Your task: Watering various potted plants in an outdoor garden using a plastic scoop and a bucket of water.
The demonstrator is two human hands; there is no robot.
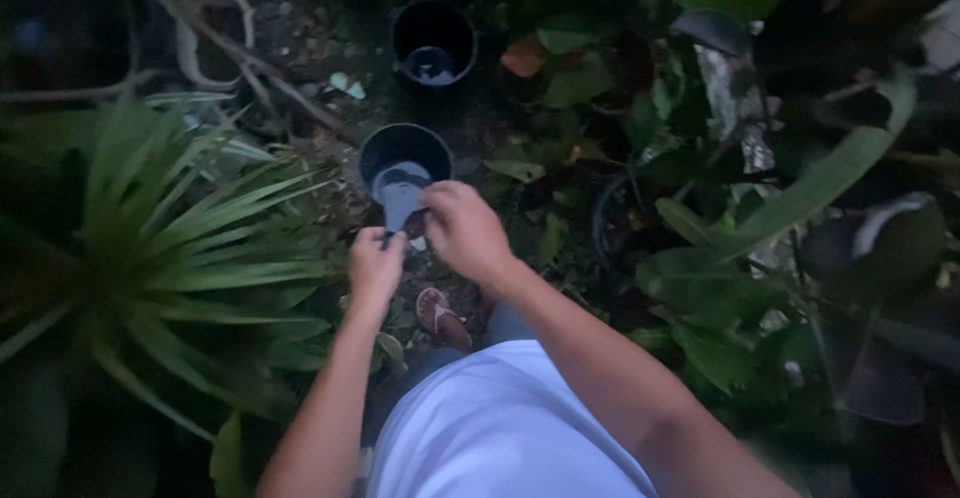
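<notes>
Both hands pinch one small grey flat piece (399, 201): the left hand (375, 266) closes on its lower end, and the right hand (462, 228) grips its right edge. The piece sits just over the rim of a black pot (404, 150). A second black pot (433, 42) stands farther off, a spiky green plant (170, 248) spreads at left, and a sandalled foot (442, 318) shows below.
</notes>
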